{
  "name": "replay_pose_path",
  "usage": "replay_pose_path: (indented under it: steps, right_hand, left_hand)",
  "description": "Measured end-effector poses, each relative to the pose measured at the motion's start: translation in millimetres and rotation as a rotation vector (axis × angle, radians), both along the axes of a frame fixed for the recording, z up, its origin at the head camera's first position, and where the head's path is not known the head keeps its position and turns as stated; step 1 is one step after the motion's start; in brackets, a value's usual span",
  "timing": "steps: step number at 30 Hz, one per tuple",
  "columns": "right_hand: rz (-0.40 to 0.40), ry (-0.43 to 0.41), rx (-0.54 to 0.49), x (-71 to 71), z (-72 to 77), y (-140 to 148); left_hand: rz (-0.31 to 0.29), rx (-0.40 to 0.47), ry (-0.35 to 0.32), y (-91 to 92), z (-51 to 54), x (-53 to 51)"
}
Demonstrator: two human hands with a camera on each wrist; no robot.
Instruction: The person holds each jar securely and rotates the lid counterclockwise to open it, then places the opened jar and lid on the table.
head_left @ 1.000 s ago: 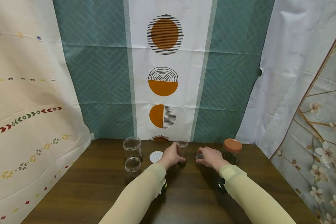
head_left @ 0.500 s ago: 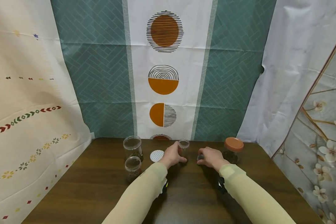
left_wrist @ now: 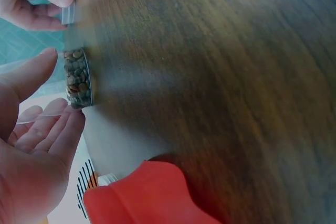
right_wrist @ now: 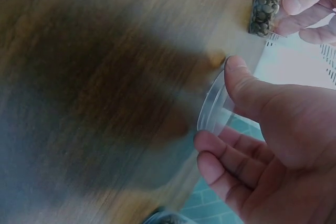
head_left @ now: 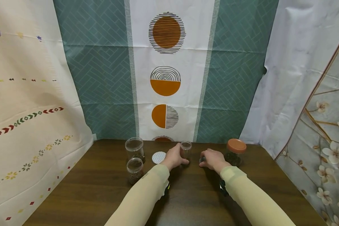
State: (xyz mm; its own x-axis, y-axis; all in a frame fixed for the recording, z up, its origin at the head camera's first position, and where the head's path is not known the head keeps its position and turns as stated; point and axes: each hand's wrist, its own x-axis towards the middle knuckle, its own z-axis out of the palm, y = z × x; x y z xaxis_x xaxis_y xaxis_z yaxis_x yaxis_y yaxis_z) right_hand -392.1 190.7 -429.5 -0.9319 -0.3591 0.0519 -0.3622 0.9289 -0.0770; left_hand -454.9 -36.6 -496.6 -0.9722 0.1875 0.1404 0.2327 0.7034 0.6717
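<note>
My left hand [head_left: 173,156] holds a small clear jar [head_left: 186,148] upright on the table, thumb on one side and fingers on the other. Brown bean-like pieces [left_wrist: 77,80] fill the bottom of this jar, and its top is uncovered. To the right of it, my right hand [head_left: 213,159] pinches a clear round lid [right_wrist: 213,102] on edge between thumb and fingertips, just apart from the jar. In the head view most of that lid is hidden behind the right hand.
Two uncovered clear jars [head_left: 134,150] with dark contents stand at the left. A white patterned disc [head_left: 158,157] lies behind the left hand. At the right stands an orange-lidded jar [head_left: 235,153]. A red shape [left_wrist: 142,195] of unclear kind shows in the left wrist view.
</note>
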Motion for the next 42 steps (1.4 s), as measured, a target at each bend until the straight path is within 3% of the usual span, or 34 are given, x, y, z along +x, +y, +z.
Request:
replay_pose_path:
  steps: [1,5,11,13,14,18,20,21,25,27,29,30,36,39,42]
  right_hand:
    - [0.002,0.006,0.000,0.6,0.5,0]
    - [0.003,0.013,-0.003,1.4,2.4,-1]
    - [-0.007,0.007,0.002,2.7,0.5,-1]
    - [-0.007,0.004,-0.001,3.1,0.2,-1]
    - [-0.007,0.004,-0.003,3.3,0.5,-1]
    - [-0.008,0.002,-0.008,3.7,1.6,-1]
    - [-0.008,0.001,-0.008,3.9,1.8,-1]
    - [-0.006,-0.001,-0.006,3.8,1.5,-1]
    - [-0.007,-0.007,-0.004,4.3,1.4,-1]
    - [-0.003,-0.005,-0.002,4.4,1.4,-1]
    - [-0.002,-0.005,-0.008,4.6,0.7,-1]
    - [0.004,0.000,-0.008,4.7,0.2,0]
    - [0.020,0.017,-0.035,6.9,-1.6,3]
    - [0.011,0.032,-0.038,8.0,-0.4,5]
    - [0.007,0.053,-0.029,10.4,2.9,6]
  left_hand:
    - [0.000,0.012,-0.001,0.3,9.2,9.9]
    - [-0.006,0.062,-0.011,0.8,19.6,21.0]
    - [-0.011,0.044,0.013,1.7,14.9,22.7]
    - [-0.015,0.042,-0.002,1.8,23.0,29.4]
    - [-0.022,0.052,-0.004,0.8,16.8,22.6]
    - [-0.023,0.068,-0.054,1.6,32.4,32.7]
    - [-0.015,0.053,-0.041,1.6,22.2,23.5]
    - [-0.016,0.062,-0.061,1.2,22.9,22.3]
    - [-0.017,0.045,-0.023,-0.8,-8.0,-7.3]
    - [-0.025,0.057,-0.018,-1.3,-11.7,-12.3]
    - [-0.030,0.069,0.000,-1.6,-7.4,-6.4]
    - [-0.026,0.077,-0.006,-1.1,0.3,1.5]
    - [0.008,0.140,-0.077,0.0,57.4,64.6]
    - [-0.001,0.123,-0.060,-1.3,70.1,79.4]
    - [-0.010,0.089,-0.037,-3.3,74.9,83.7]
